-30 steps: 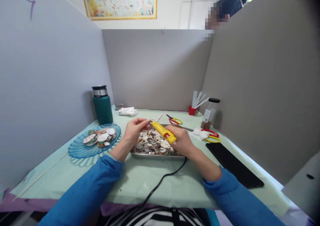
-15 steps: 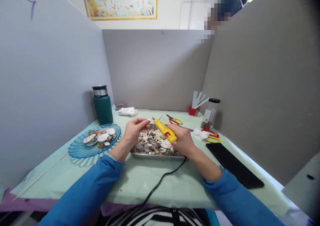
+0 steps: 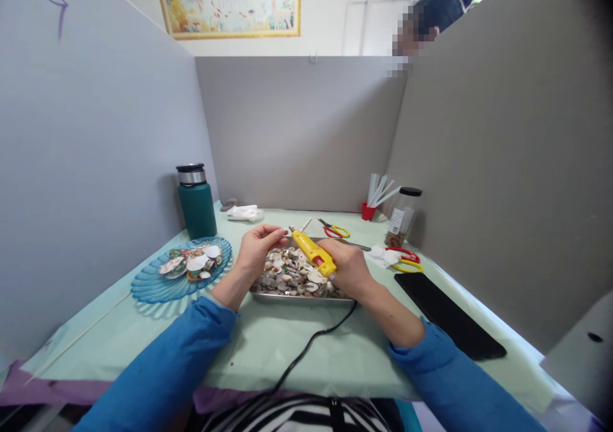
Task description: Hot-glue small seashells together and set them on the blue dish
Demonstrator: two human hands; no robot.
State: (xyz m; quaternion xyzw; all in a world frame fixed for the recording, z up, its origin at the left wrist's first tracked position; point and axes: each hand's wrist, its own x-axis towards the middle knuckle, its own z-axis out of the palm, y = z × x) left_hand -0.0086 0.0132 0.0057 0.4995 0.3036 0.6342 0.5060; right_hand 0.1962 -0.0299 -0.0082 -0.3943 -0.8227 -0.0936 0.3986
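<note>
My right hand (image 3: 348,267) grips a yellow glue gun (image 3: 313,254), its nozzle aimed up and to the left. My left hand (image 3: 259,245) is pinched on a small shell-like piece right at the nozzle tip; the piece is too small to name. Both hands hover over a metal tray (image 3: 297,297) filled with several small shells. The gun's black cord (image 3: 306,349) runs down toward me. A blue glass plate (image 3: 153,286) carrying several larger shells sits to the left.
A green flask (image 3: 196,202) stands at the back left. Red-and-yellow scissors (image 3: 334,230) and a second pair (image 3: 405,260) lie behind and right of the tray. A red cup of glue sticks (image 3: 371,203), a jar (image 3: 401,217) and a black phone (image 3: 447,314) are on the right. Partition walls enclose the table.
The glue gun tip drifted slightly away and came back to the piece in my left fingers. Otherwise nothing has moved.
</note>
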